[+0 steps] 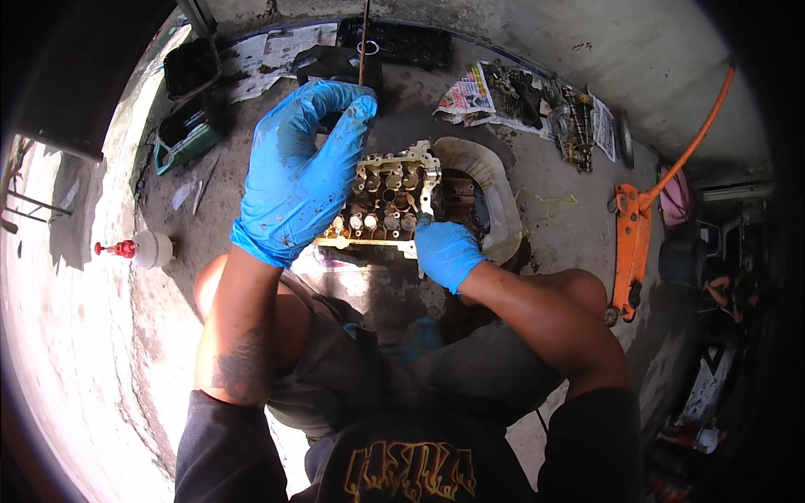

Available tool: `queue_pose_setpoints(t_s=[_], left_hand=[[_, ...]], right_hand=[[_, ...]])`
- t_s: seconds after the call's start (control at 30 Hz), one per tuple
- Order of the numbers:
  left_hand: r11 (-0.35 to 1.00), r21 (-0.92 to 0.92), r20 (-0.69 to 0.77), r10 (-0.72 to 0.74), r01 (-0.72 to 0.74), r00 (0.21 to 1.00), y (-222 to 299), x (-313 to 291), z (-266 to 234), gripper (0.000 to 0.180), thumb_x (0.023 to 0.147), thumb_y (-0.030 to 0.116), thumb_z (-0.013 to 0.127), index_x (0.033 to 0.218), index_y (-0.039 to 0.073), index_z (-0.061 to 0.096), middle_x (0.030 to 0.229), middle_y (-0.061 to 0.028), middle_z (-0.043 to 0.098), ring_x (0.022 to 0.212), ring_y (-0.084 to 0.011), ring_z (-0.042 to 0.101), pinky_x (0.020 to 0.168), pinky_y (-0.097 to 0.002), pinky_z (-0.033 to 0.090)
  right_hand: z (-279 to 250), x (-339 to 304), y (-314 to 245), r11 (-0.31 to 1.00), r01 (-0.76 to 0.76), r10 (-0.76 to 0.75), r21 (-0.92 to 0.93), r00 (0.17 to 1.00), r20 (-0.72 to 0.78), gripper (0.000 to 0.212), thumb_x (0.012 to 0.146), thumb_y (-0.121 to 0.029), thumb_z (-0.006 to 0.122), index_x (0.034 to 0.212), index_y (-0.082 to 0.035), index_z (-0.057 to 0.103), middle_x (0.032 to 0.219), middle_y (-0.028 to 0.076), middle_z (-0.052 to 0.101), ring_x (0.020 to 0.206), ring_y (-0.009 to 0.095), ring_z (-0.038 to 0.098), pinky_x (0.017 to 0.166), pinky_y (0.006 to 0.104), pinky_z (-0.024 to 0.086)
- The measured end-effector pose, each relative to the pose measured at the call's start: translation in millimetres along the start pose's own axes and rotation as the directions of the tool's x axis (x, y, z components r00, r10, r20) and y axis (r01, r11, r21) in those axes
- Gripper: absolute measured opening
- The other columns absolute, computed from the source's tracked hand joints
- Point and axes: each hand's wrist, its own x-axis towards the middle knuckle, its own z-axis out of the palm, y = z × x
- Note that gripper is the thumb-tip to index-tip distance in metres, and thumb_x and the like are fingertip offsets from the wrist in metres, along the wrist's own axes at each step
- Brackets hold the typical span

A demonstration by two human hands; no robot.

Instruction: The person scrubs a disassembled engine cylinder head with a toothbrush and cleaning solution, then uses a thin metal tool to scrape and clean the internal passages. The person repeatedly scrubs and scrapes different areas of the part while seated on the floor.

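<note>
Before me is a metal engine cylinder head (390, 201), oily and brown, with rows of round bores facing up. My left hand (298, 172), in a blue glove, is raised above its left part. Thumb and fingers there pinch a thin dark rod (365, 46) that points away from me; the glove hides its lower end. My right hand (450, 253), also blue-gloved, grips the near right end of the cylinder head. Most of its fingertips are hidden. Beside that end, a pale plastic basin (503, 197) holds dark parts.
Camshafts (579, 126) and other parts lie on newspaper at the far right. An orange floor jack (631, 243) stands right. Left are a white spray bottle (153, 250) with a red top and a green container (189, 138). Black trays (398, 44) sit by the far wall.
</note>
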Motion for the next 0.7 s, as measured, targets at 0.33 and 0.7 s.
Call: queue_pose_setpoints(t_s=[0.33,0.7], left_hand=[[1.0,0.005,0.01,-0.017,0.017,1.0,0.4,-1.1,2.5,0.02,0.092,0.017,0.064,0.096,-0.002,0.067,0.083,-0.0117,0.065,0.076,-0.0181,0.06,0.074,-0.0302,0.048],[1.0,0.005,0.018,-0.028,0.028,0.999,-2.6,0.6,6.1,0.022,0.092,0.018,0.063,0.097,-0.002,0.067,0.083,-0.0104,0.065,0.076,-0.0162,0.059,0.074,-0.0301,0.048]], right_hand=[[-8.9,-1.4,-12.9,1.0,-0.013,0.013,0.004,0.994,-0.105,0.023,0.079,-0.011,0.058,0.091,0.008,0.063,0.077,0.023,0.069,0.068,0.034,0.071,0.059,0.0459,0.056],[-4.3,-4.2,-6.1,0.997,0.064,-0.07,0.045,0.985,0.157,0.027,0.082,-0.012,0.054,0.096,0.009,0.062,0.076,0.024,0.068,0.068,0.037,0.07,0.06,0.0471,0.056]])
